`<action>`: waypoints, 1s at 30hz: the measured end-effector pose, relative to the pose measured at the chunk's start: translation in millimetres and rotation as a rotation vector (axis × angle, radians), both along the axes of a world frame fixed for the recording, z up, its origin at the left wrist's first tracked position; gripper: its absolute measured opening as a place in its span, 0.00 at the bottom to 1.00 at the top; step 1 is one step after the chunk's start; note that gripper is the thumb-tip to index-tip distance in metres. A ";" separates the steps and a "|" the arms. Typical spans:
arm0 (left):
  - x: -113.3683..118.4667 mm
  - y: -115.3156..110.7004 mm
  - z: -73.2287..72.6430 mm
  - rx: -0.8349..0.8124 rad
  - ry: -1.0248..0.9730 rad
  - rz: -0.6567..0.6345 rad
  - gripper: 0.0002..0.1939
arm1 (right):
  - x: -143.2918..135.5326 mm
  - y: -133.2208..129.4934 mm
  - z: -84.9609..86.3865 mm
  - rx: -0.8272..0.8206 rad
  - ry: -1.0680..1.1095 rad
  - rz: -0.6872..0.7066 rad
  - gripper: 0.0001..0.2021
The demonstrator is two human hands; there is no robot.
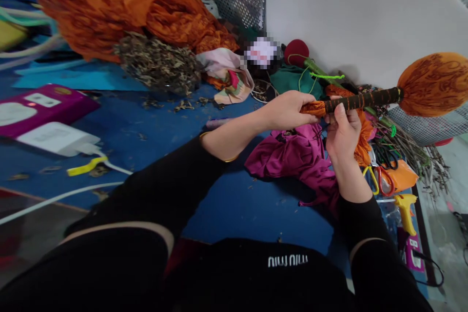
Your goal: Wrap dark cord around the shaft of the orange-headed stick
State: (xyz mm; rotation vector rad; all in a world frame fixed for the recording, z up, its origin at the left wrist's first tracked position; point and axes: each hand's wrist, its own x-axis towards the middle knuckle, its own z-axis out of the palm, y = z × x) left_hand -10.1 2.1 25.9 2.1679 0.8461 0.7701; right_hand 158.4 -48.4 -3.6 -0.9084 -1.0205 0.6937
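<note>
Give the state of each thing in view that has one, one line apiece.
Left hand, pinching orange cloth tail
Right hand, closed on dark wrapped handle
Dark wrapped handle, banded with orange
Orange cloth bulb, rounded out
Magenta cloth, crumpled
Orange cloth heap, bunched up
Dried leaves, heaped
Purple power strip at left, small light lit
White adapter, cable attached
Yellow glue gun, lying down

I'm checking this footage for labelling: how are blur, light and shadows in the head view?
Head view throughout: the white adapter at left is blurred, its marks unreadable; light looks soft, with dark shadow beside the magenta cloth; a pixelated patch lies beyond; bindings on the wrapped stick are distinguishable.
</note>
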 end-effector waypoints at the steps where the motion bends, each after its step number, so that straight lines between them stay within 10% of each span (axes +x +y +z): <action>1: 0.5 -1.0 0.2 -0.012 -0.011 0.011 0.11 | -0.1 -0.3 -0.1 -0.002 -0.007 0.003 0.15; 11: 1.4 -0.3 -7.4 -0.057 -0.101 -0.090 0.12 | 0.2 2.9 1.3 -0.078 0.044 0.017 0.20; 30: 6.6 -11.5 -11.4 0.152 0.127 0.173 0.17 | 10.4 11.7 -4.0 -0.084 0.044 0.011 0.20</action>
